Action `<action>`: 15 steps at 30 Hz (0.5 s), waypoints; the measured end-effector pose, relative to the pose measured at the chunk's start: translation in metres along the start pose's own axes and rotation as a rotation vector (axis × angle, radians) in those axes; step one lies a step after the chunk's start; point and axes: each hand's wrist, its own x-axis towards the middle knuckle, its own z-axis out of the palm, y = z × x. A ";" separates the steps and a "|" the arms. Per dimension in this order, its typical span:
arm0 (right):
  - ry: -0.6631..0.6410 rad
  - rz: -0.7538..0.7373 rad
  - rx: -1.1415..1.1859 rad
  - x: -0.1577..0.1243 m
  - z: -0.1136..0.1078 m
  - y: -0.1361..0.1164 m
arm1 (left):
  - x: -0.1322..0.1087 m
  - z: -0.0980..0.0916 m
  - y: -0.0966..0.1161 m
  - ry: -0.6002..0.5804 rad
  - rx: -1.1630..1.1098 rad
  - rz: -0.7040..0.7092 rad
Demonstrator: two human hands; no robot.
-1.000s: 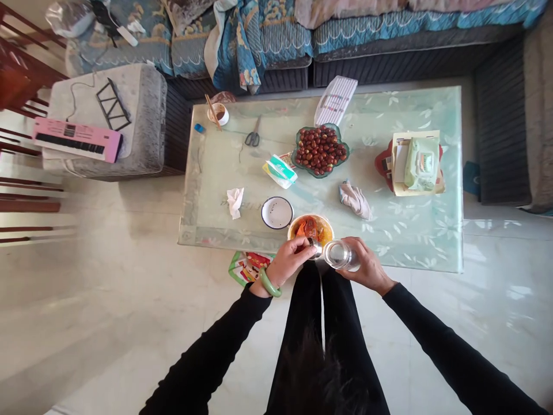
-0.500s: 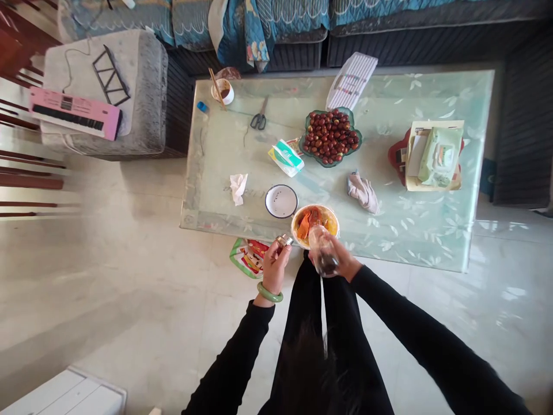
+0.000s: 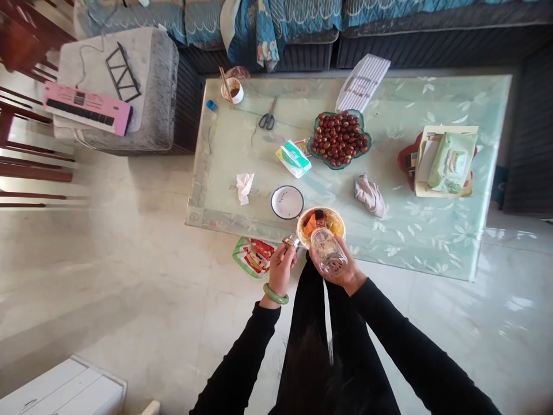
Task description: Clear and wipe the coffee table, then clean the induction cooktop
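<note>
Glass jar [image 3: 328, 252] sits gripped in our right fingers [image 3: 348, 259] over the bowl [image 3: 320, 226] of orange food [image 3: 309, 226]; our left fingers [image 3: 284, 252] pinch a metal lid [image 3: 291, 242].

Clear glass jar [image 3: 327, 251], uncapped, tilted, dark residue inside, over rim of food bowl [image 3: 322, 209]; silver metal lid [image 3: 291, 241] separate, just beside bowl.

Here's the glass table [image 3: 415, 242], and look at that spread! Far side, a cup [image 3: 232, 91] and scissors [image 3: 268, 120]; mid-table, a dish [image 3: 339, 139] of red dates; near edge, a tissue [image 3: 244, 187], a plate [image 3: 287, 202] and a bowl [image 3: 320, 225]; out right, a cloth [image 3: 370, 197]!
</note>
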 end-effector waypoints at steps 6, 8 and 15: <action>0.001 0.075 0.274 0.004 0.001 -0.001 | 0.005 0.004 -0.008 -0.041 0.016 -0.001; -0.014 0.107 0.350 0.006 0.002 -0.003 | 0.007 0.006 -0.011 -0.048 -0.003 -0.011; 0.008 0.083 0.302 0.007 -0.004 -0.003 | 0.012 0.008 -0.020 -0.062 -0.001 -0.029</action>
